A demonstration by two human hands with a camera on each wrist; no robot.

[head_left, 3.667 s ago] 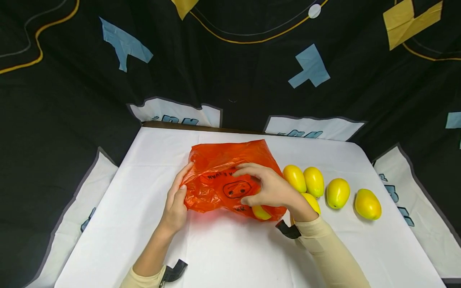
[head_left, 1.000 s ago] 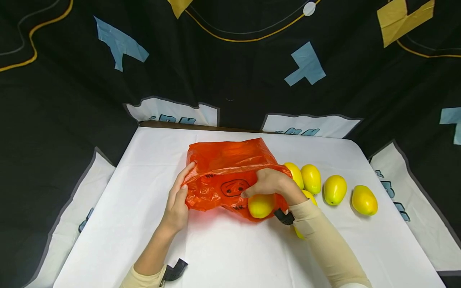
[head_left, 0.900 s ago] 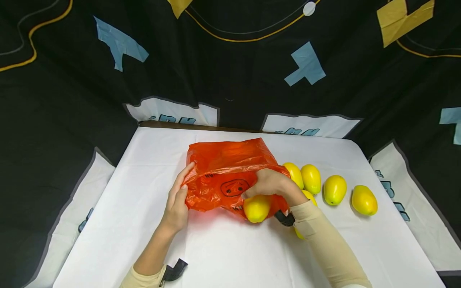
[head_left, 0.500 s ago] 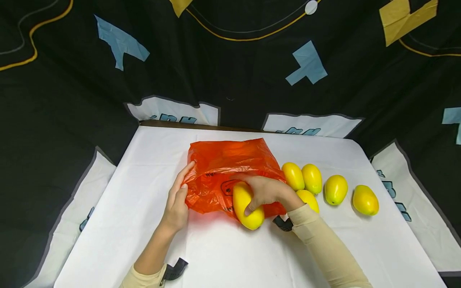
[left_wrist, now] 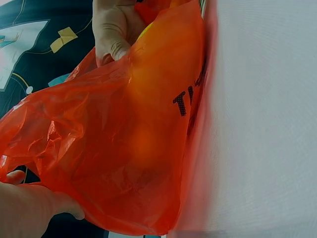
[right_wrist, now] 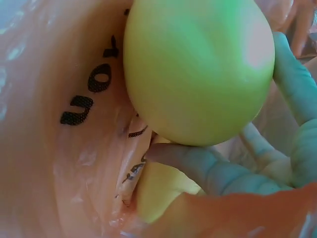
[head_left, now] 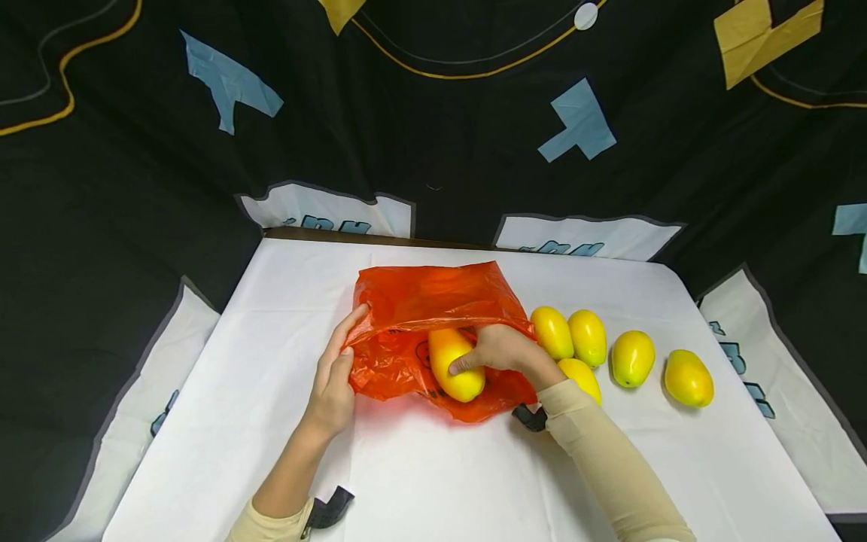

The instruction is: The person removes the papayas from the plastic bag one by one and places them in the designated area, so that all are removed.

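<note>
A red plastic bag (head_left: pixel 433 293) with black print lies on the white table, its mouth toward me. My left hand (head_left: pixel 332 391) grips the bag's left edge between thumb and fingers; the left wrist view shows that hand (left_wrist: pixel 37 208) at the film's edge. Inside the bag's mouth, my right hand (head_left: pixel 504 350) holds a yellow mango (head_left: pixel 452 369), thumb on the near side and the other fingers hidden by film. Seen from the right wrist, thumb and fingers touch this mango (right_wrist: pixel 198 69), and a second yellow fruit (right_wrist: pixel 161 191) lies behind it.
Right of the bag lie several loose mangoes, among them one beside my right forearm (head_left: pixel 581 379) and one farthest right (head_left: pixel 688 378). The white table (head_left: pixel 433 482) ends at a back edge before a black cloth (head_left: pixel 433 150) with tape pieces.
My right hand, 3.7 s ago loosely open over the bag, has taken hold of the mango near its right corner, turned it and moved it left and inward. My left hand keeps its grip.
</note>
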